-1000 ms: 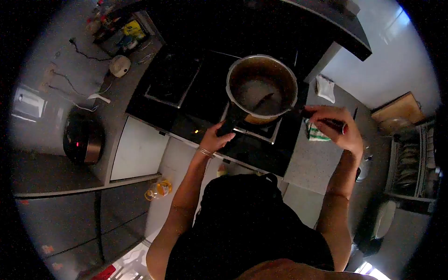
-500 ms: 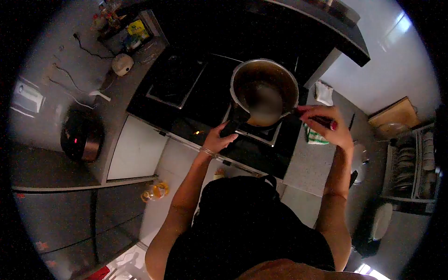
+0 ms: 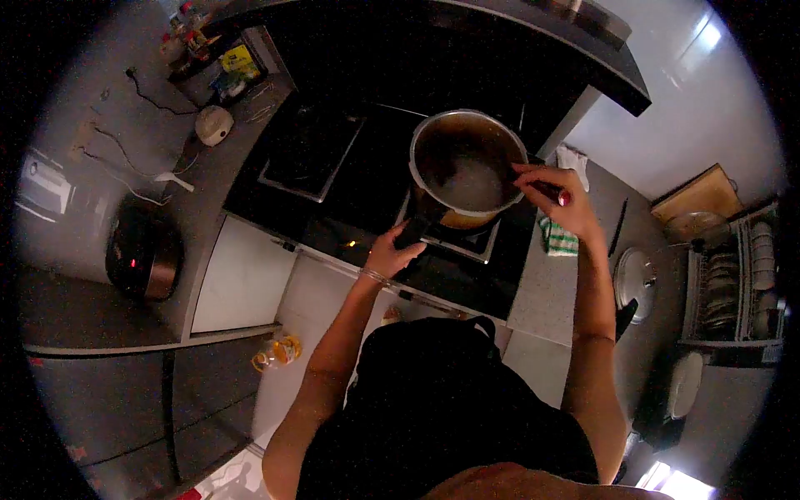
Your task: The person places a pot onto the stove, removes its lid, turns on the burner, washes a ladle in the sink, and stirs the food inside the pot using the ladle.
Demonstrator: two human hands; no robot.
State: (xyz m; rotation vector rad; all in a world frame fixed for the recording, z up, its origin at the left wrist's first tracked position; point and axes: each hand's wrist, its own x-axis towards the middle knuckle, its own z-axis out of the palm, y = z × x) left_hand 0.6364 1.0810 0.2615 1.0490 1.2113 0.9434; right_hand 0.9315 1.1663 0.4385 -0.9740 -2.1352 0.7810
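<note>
A deep metal pot [image 3: 425, 158] with a dark-stained inner wall stands over the right burner. My left hand [image 3: 394, 252] is closed around its black handle [image 3: 412, 232], which points toward me. At the pot's right rim, my right hand [image 3: 560, 200] is closed on a utensil with a red handle [image 3: 565, 197]. Only the handle's end shows by the palm; the working end cannot be made out in the dim pot. A pale, cloudy patch lies at the pot's bottom.
A green-and-white striped cloth [image 3: 560, 239] lies right of the stove. Beyond it are a round lid [image 3: 636, 279], a dish rack [image 3: 733, 283] and a cutting board [image 3: 700, 200]. A dark rice cooker [image 3: 143, 254] stands left. A bottle of yellow liquid [image 3: 277, 353] is on the floor.
My right hand has moved left and slightly up, closer to the pot's rim, with the red-handled utensil. My left hand keeps its hold on the pot handle.
</note>
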